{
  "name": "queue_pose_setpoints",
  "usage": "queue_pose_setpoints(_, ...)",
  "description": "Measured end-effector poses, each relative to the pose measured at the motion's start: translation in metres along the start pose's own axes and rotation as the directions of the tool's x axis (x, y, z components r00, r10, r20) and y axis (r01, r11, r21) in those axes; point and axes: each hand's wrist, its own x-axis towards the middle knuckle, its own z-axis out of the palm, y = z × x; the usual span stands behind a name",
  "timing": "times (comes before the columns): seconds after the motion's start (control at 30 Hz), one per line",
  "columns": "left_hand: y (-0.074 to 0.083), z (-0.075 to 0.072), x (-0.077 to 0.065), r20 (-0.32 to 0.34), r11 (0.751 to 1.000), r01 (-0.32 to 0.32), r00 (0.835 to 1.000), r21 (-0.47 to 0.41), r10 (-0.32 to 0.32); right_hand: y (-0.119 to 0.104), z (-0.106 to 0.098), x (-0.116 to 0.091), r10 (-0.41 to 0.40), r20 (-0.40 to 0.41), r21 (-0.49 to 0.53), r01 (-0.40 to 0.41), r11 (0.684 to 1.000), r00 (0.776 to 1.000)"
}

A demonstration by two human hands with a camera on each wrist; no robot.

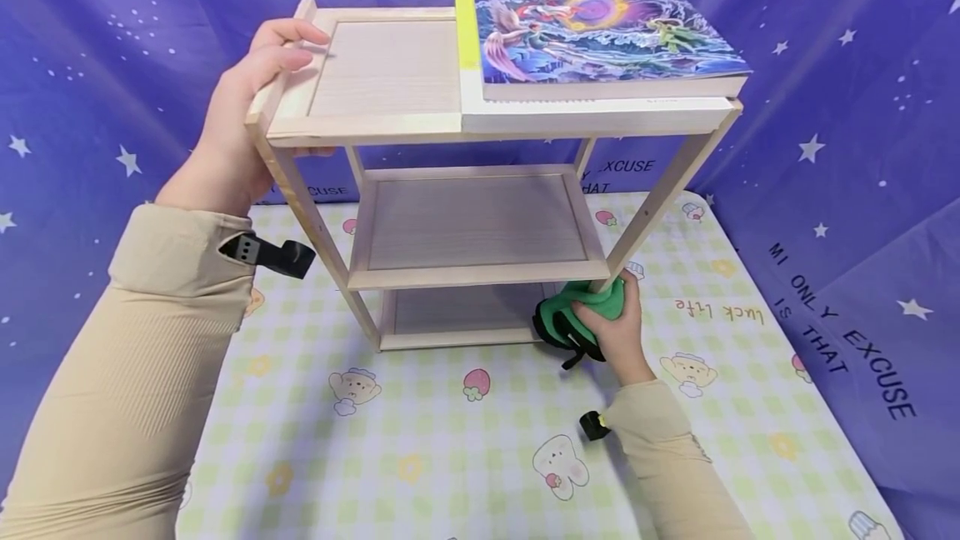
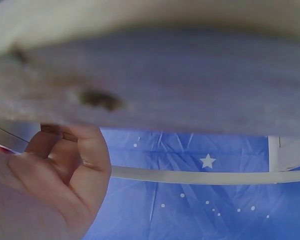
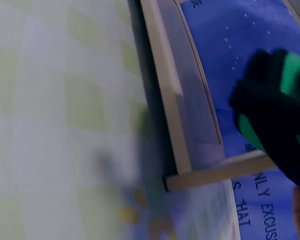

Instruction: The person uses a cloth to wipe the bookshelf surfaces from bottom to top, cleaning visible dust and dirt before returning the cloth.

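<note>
A three-tier light wooden shelf rack [image 1: 480, 275] stands on the table. My left hand [image 1: 240, 98] grips the left end of its top tier, fingers over the end rail. In the left wrist view that hand [image 2: 69, 180] curls under blurred wood. Low at the rack's right side, my right hand [image 1: 618, 332] holds a soft green and black cloth piece [image 1: 558, 315] with a short black strap. The cloth is bunched against the right front leg, just below the middle tier. In the right wrist view the cloth [image 3: 270, 110] appears beside the bottom tier [image 3: 172, 95].
Two books lie stacked on the right of the top tier: a blue illustrated one [image 1: 592, 23] over a white one with a yellow strip [image 1: 466, 15]. A checked tablecloth [image 1: 450, 457] covers the table. Purple starry curtains [image 1: 840, 157] hang behind and at the sides.
</note>
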Motion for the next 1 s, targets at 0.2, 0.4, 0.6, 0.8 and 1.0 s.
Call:
queue_pose_setpoints(0.2,0.000,0.000,0.001,0.001,1.000,0.001,1.000,-0.007,-0.001,0.000,-0.014,0.008,0.046,0.174,-0.010,-0.045,0.999,0.984)
queue_pose_setpoints(0.4,0.000,0.000,0.002,-0.011,1.000,0.002,1.000,-0.010,-0.002,0.004,-0.022,0.015,0.101,0.313,-0.040,-0.093,0.995,0.945)
queue_pose_setpoints(0.6,0.000,0.000,0.003,-0.014,0.999,0.009,1.000,-0.032,-0.010,0.009,-0.023,0.018,0.123,0.360,-0.053,-0.112,0.992,0.925)
queue_pose_setpoints(0.8,-0.001,0.001,0.003,-0.023,1.000,0.013,1.000,-0.026,-0.013,0.016,-0.023,0.017,0.200,0.340,-0.108,-0.173,0.979,0.919)
queue_pose_setpoints(1.0,-0.002,0.000,0.003,-0.022,1.000,0.008,1.000,-0.027,-0.009,0.024,-0.020,0.015,0.230,0.334,-0.155,-0.188,0.970,0.914)
